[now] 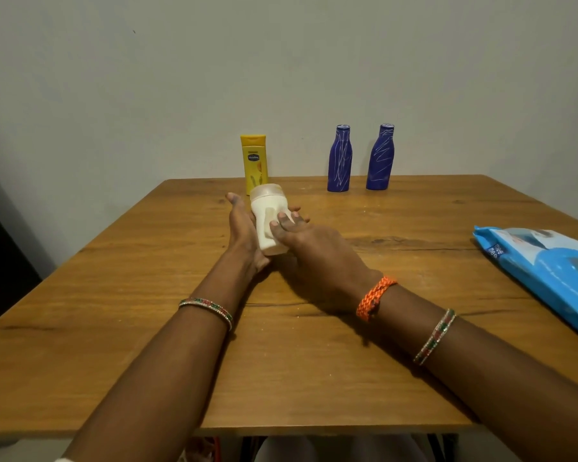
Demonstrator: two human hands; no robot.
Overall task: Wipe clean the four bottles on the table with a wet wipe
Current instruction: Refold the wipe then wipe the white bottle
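A white bottle (268,220) with a pale cap lies tilted in my left hand (242,231) above the middle of the wooden table (147,328). The left palm cradles it from the left and below, thumb pointing up, and the fingers wrap behind it. My right hand (317,258) lies over the bottle's lower right side, its fingertips resting on the bottle's front. No wipe shows in either hand. A yellow lotion bottle (255,161) stands upright just behind. Two blue bottles (339,158) (380,157) with white scribble marks stand at the far edge to the right.
A blue wet-wipe pack (544,275) lies flat at the table's right edge. A plain wall (281,61) rises right behind the table's far edge. Pale specks dot the tabletop near the bottles.
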